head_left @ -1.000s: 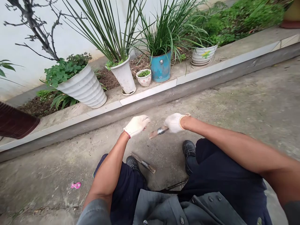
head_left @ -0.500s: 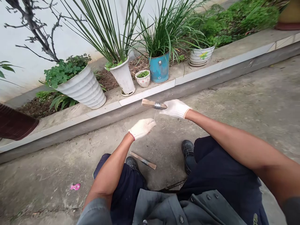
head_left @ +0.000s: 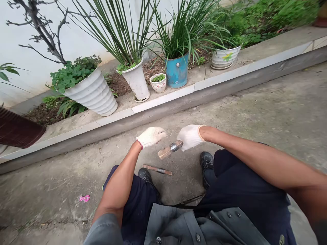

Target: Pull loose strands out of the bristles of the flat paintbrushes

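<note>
My right hand, in a white knit glove, is closed round one end of a wooden stick. Thin silvery wire is wound about the stick close to my fingers. A loose strand runs from that winding to my left hand, also gloved, whose fingers are pinched on it. The free end of the stick tilts down to the left, below my left hand. On the ground between my feet lies a second wooden stick, with wire wrapped round its middle.
A low tiled ledge crosses ahead, carrying a ribbed white pot, a tall white pot, a small pot and a blue bucket. A pink object lies on the concrete at left. My shoes flank the second stick.
My right hand has come down and toward me, and its stick now tips down to the left. The left hand has risen slightly, so the wire strand runs more sideways.
</note>
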Demonstrator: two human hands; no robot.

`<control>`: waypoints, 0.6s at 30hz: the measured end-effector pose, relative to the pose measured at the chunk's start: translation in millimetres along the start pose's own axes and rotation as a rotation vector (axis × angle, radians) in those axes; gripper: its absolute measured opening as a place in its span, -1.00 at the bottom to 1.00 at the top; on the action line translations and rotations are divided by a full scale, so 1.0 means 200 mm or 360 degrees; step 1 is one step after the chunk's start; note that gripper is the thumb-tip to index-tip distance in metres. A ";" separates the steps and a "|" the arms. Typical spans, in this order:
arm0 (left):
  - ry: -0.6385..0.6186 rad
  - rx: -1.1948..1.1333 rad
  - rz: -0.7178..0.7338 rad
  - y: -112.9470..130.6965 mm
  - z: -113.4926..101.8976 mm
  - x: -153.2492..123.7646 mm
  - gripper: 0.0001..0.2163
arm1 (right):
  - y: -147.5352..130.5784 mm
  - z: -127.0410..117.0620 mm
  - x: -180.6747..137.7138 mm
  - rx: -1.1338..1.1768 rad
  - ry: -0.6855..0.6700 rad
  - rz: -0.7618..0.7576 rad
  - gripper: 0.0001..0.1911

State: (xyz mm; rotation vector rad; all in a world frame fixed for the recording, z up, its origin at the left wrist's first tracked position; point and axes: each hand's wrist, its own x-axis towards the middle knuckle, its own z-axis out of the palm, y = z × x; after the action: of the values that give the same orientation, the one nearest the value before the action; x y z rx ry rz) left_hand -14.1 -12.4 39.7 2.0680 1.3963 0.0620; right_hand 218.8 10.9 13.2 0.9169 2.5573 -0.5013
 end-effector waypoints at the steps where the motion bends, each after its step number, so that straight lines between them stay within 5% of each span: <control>1: -0.0034 -0.0041 0.0014 0.00 0.01 0.00 -0.70 | 0.00 -0.01 -0.02 0.0069 0.0022 -0.0070 -0.59; 4: -0.0068 -0.0217 0.0086 0.01 0.03 0.00 -0.71 | 0.05 -0.05 -0.05 0.0286 0.0192 -0.0050 -0.49; 10: 0.0009 -0.0327 0.0160 0.07 0.09 0.02 -0.62 | 0.18 -0.13 -0.01 0.0639 0.0708 0.0450 -0.33; 14: -0.0083 -0.0314 0.0139 0.08 0.11 0.03 -0.65 | 0.28 -0.16 0.02 0.0541 0.0717 0.0789 -0.38; 18: -0.0011 -0.0275 0.0082 0.07 0.08 0.00 -0.69 | 0.30 -0.10 0.04 0.0260 0.0625 0.0863 -0.57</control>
State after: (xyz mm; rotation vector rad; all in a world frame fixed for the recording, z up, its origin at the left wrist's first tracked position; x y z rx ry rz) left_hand 2.8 -22.4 33.6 1.9592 1.2862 0.1899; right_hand 247.9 68.2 14.0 1.8503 2.4484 -0.3952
